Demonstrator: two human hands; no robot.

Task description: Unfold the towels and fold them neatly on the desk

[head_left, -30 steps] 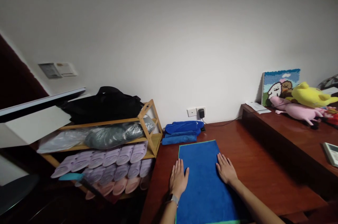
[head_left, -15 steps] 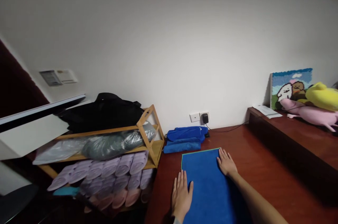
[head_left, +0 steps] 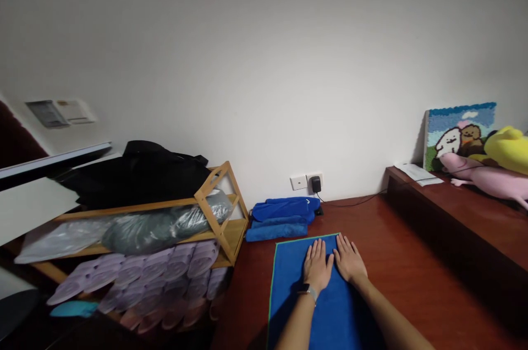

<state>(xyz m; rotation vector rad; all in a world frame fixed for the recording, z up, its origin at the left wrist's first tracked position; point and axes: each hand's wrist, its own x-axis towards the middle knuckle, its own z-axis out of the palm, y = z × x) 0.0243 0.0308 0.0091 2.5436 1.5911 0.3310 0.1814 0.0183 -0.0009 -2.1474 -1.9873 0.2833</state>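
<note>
A blue towel (head_left: 289, 273) with a green edge lies spread on the reddish-brown wooden table (head_left: 408, 267). My left hand (head_left: 318, 266) rests flat on the towel near its far end, fingers stretched forward; a watch (head_left: 307, 291) is on that wrist. Beside it, my right hand (head_left: 350, 259) lies flat at the towel's far right corner, its fingers out and nothing in them. The two thumbs are close together. Beyond the towel's far edge are folded blue towels (head_left: 280, 219) against the wall. The near end of the spread towel runs out of view.
To the left stands a wooden rack (head_left: 231, 229) with a black bag (head_left: 140, 176), plastic-wrapped bundles (head_left: 144, 231) and several lilac slippers (head_left: 152, 264). A plugged-in charger (head_left: 316, 184) trails a cable along the wall. On the raised ledge at right are plush toys (head_left: 487, 176) and a picture (head_left: 460, 132).
My left hand has moved right and forward, from the towel's left edge to its middle, beside my right hand. My right hand stays at the far right corner. The view has shifted slightly.
</note>
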